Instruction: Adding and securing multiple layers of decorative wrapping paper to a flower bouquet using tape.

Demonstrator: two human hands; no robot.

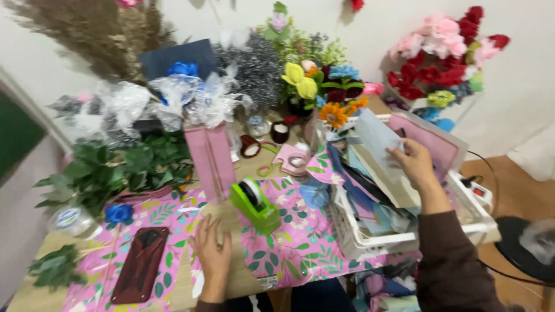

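Left hand (213,254): mine, palm down, fingers spread loosely, lying flat just below the green tape dispenser (254,205). Right hand (411,163): mine, brown-sleeved forearm stretched forward, well right of the dispenser, fingers curled, pinching.

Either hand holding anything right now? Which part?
The right hand grips a pale blue paper sheet by its lower right edge, over the white basket. The left hand holds nothing; it lies flat on the table beside the green tape dispenser.
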